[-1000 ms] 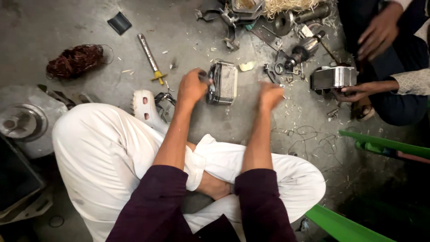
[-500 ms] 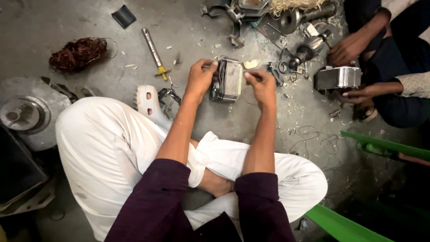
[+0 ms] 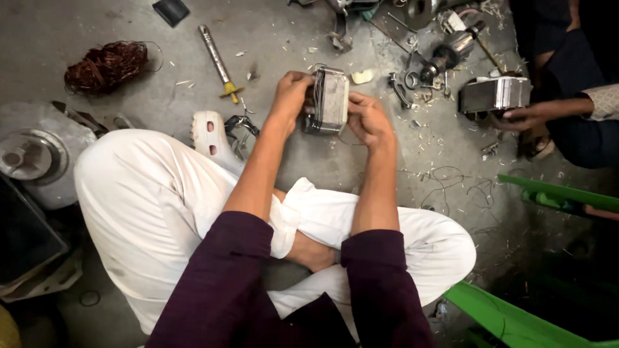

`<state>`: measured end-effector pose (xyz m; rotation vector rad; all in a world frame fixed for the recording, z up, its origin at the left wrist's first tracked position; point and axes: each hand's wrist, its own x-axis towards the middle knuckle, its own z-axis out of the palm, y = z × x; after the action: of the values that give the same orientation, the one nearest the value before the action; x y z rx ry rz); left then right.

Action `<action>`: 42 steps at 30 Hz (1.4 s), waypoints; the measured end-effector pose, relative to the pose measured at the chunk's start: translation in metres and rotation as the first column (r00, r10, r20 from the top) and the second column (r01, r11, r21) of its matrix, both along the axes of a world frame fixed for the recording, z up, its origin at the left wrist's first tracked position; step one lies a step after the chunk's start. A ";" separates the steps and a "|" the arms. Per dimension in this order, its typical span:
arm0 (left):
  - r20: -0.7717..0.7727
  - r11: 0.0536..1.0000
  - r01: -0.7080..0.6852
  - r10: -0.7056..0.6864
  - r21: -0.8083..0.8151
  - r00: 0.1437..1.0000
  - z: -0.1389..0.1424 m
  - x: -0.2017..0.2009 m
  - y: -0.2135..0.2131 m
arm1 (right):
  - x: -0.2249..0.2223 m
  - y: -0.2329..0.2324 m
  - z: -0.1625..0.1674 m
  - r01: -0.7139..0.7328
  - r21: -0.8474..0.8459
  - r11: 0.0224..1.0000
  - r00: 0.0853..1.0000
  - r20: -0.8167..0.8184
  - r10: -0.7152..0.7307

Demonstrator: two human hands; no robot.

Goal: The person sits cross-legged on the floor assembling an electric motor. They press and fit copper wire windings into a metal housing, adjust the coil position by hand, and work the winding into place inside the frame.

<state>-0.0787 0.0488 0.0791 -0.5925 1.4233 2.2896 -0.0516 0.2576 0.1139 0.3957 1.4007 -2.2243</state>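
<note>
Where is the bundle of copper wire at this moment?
In the head view the copper wire bundle lies on the floor at upper left, left of the yellow-collared metal tool and above the round metal housing.

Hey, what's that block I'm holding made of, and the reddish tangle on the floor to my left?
The block between the left hand and right hand looks like dull grey metal, its face apparently finely ridged, possibly stacked plates. The reddish tangle looks like bare copper wire: thin, shiny strands.
</note>
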 end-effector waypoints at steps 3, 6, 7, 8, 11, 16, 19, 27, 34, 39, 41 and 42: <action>0.015 0.998 -0.002 0.001 0.063 1.000 -0.017 -0.005 -0.001 | -0.002 0.000 -0.008 0.011 -0.027 1.000 1.000 0.015 -0.010; -0.043 0.993 0.030 -0.035 -0.112 0.998 -0.033 -0.001 -0.003 | -0.001 0.003 -0.022 -0.041 0.057 0.998 0.999 -0.004 0.041; -0.075 0.978 0.046 -0.062 -0.205 0.995 -0.036 0.002 -0.002 | -0.001 0.003 -0.028 -0.074 0.150 0.986 0.997 0.007 0.074; -0.129 0.898 0.068 -0.136 -0.434 0.982 -0.040 0.007 -0.001 | 0.000 0.005 -0.035 -0.105 0.240 0.965 0.994 0.023 0.103; -0.190 0.613 0.040 -0.305 -0.789 0.933 -0.042 0.018 -0.003 | 0.001 0.013 -0.050 -0.018 0.699 0.715 1.000 -0.006 0.030; -0.225 0.769 0.012 -0.202 -0.639 0.953 -0.039 0.014 -0.005 | -0.005 0.056 -0.030 0.472 0.879 0.068 0.860 -0.441 -0.255; -0.159 0.806 0.049 -0.175 -0.589 0.972 -0.038 0.014 -0.001 | 0.002 0.051 0.001 0.428 0.882 0.198 0.903 -0.410 -0.127; -0.081 0.934 -0.079 0.054 -0.348 0.995 -0.020 0.010 -0.001 | 0.012 0.042 0.018 0.053 0.902 0.428 0.986 -0.116 0.123; -0.061 0.712 -0.050 0.010 -0.701 0.998 0.000 0.012 -0.003 | 0.006 0.071 0.001 0.479 0.766 -0.427 0.875 -0.454 0.167; -0.098 0.874 -0.162 0.131 -0.458 0.986 0.008 0.002 0.007 | 0.001 0.017 -0.004 0.367 0.764 0.530 0.715 -0.597 0.365; -0.067 0.911 -0.169 0.155 -0.377 0.986 0.012 0.002 0.004 | -0.002 -0.002 -0.006 0.182 0.729 0.659 0.892 -0.404 0.201; -0.046 0.917 -0.176 0.172 -0.358 0.984 0.015 0.003 0.001 | -0.003 -0.005 -0.003 0.174 0.743 0.646 0.897 -0.391 0.208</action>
<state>-0.0761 0.0499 0.0943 -0.8441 1.8871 2.1729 -0.0543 0.2525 0.1105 0.1166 2.5929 -1.6188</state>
